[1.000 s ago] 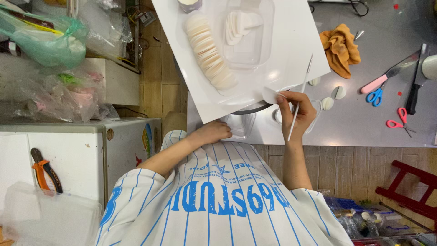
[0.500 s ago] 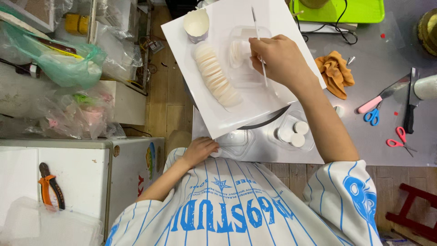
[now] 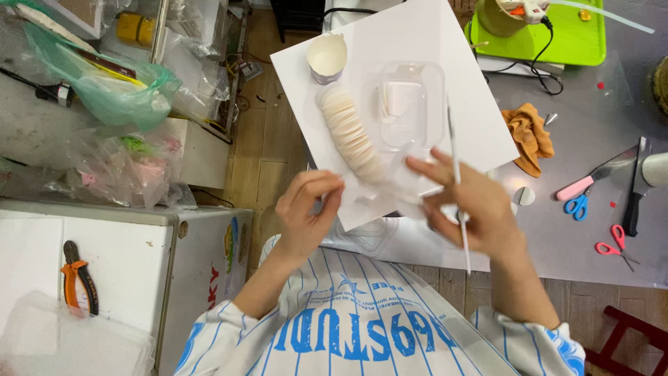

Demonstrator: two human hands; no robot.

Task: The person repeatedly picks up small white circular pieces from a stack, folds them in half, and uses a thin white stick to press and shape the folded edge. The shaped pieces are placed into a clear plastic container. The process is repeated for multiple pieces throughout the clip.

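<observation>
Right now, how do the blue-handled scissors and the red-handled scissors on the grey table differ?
The blue-handled scissors lie nearer the board, beside a pink-handled knife; the red-handled scissors lie closer to the table's front edge. The blue pair's blades are hard to make out; the red pair's point right. Both are small and lie flat, untouched.

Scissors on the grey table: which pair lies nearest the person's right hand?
The blue-handled scissors, beside the pink-handled knife; the red-handled scissors lie farther from the right hand.

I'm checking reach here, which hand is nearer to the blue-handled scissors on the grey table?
Right. The right hand, holding a thin white stick, is just left of the blue-handled scissors; the left hand is far off past the white board.
</observation>
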